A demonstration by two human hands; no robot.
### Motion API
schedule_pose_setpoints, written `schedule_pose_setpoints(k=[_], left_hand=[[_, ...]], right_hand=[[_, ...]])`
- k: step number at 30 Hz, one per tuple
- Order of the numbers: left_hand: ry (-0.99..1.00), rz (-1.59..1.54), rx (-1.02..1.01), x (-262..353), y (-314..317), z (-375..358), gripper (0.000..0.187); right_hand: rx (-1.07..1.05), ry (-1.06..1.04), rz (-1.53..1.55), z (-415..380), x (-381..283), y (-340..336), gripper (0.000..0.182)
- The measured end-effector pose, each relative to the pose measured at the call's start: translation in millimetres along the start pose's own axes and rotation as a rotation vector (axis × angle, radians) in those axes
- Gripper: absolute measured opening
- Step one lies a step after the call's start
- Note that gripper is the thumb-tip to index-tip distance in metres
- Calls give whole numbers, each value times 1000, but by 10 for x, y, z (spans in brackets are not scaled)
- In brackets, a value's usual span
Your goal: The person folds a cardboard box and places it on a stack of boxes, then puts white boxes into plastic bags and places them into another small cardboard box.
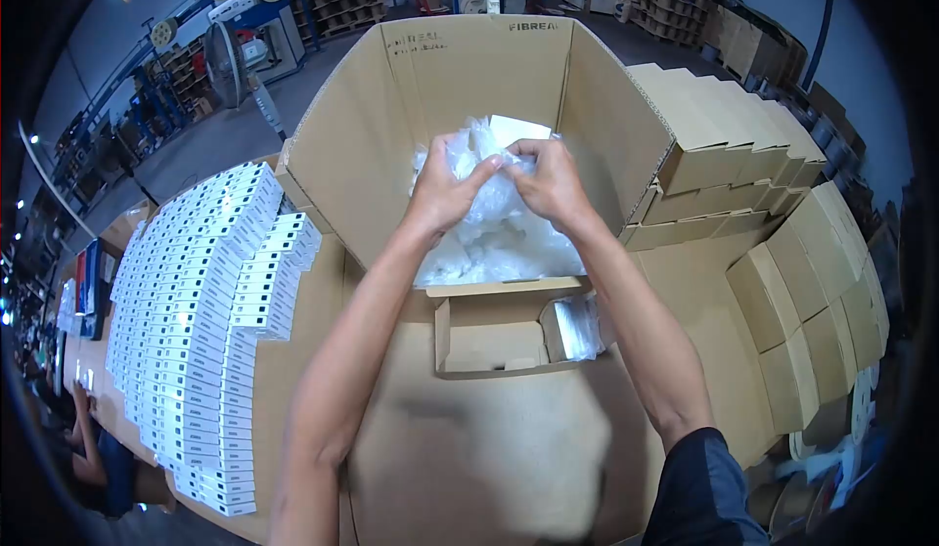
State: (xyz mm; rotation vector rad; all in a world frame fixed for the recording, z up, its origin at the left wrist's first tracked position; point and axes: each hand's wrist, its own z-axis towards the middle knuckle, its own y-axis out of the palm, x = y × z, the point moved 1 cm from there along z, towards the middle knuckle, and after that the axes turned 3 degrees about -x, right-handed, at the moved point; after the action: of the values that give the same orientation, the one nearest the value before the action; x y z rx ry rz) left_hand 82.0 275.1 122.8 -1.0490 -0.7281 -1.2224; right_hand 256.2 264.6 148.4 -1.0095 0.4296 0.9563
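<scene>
Both hands are raised over a large open cardboard box point(342, 145) that holds crumpled clear plastic point(499, 248). My left hand point(447, 186) pinches a piece of clear plastic point(479, 140), thumb pointing toward the other hand. Close beside it, my right hand point(548, 179) has its fingers curled on the same plastic. A white flat piece point(518, 131) shows behind the hands. Below them, a small open carton point(494, 331) lies on the cardboard-covered table, with a plastic-wrapped item point(574, 329) at its right end.
Stacked white boxes point(196, 321) with small dark squares stand at the left. Brown cartons point(734, 145) are piled at the back right, and more cartons point(822, 302) stand at the right. Part of another person point(93, 458) shows at the lower left edge.
</scene>
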Motion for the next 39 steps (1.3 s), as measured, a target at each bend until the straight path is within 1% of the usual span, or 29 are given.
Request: schedule_pose_setpoints(k=[3, 4, 7, 8, 11, 12, 14, 15, 16, 17, 18, 20, 22, 24, 25, 27, 28, 31, 32, 33, 35, 36, 39], left_hand=[[6, -31, -45, 127, -141, -33, 53], [-7, 243, -16, 272, -258, -39, 45], [174, 656, 58, 95, -381, 58, 44], [192, 588, 127, 30, -352, 105, 51], [84, 390, 286, 359, -285, 80, 64], [45, 377, 267, 385, -252, 93, 67], [-78, 337, 144, 368, -126, 101, 68], [-137, 316, 86, 339, -52, 110, 69], [-145, 309, 159, 319, 22, 106, 55], [-108, 314, 223, 297, -6, 120, 48], [-71, 317, 283, 296, -26, 135, 42], [10, 337, 375, 283, -17, 164, 30], [103, 273, 424, 307, -5, 186, 29], [174, 268, 484, 351, -22, 171, 27], [188, 248, 468, 391, -23, 159, 27], [212, 208, 441, 472, -33, 67, 26], [249, 213, 374, 518, -41, -2, 25], [250, 173, 391, 658, -47, -334, 26], [281, 153, 455, 671, -46, -435, 27], [239, 108, 459, 707, -51, -549, 26], [154, 16, 474, 839, -73, -828, 26], [72, -116, 442, 939, -58, -994, 27], [329, 96, 666, 918, -28, -1392, 28]], right_hand=[[-78, 280, 207, 73, 106, 18, 25], [-50, 306, 219, 43, -30, -74, 29], [-42, 318, 359, 76, 20, -156, 30], [-27, 274, 376, 72, 25, -161, 29], [68, 125, 314, 39, -58, -160, 30], [63, 107, 342, 43, -64, -150, 30], [50, 72, 404, 61, -84, -104, 29], [70, 37, 327, 71, -82, -80, 28], [93, 0, 250, 85, -80, -64, 28], [118, -36, 171, 99, -71, -57, 28], [110, 68, 95, 76, -203, -132, 31], [101, 10, -25, 77, -147, -176, 35], [53, -39, -97, 139, -11, -181, 41], [-18, 65, 78, 147, 57, -140, 42], [-51, 115, 163, 152, 56, -143, 43], [-33, 147, 294, 85, -44, -150, 43], [-22, 163, 360, 46, -128, -159, 43], [89, 135, 696, -12, -305, -215, 40], [118, 165, 711, -75, -389, -265, 38], [148, 195, 727, -143, -497, -320, 37], [142, 239, 962, -400, -721, -353, 37], [49, 306, 596, -591, -775, -446, 35], [18, 59, 309, -1190, -999, -398, 32]])
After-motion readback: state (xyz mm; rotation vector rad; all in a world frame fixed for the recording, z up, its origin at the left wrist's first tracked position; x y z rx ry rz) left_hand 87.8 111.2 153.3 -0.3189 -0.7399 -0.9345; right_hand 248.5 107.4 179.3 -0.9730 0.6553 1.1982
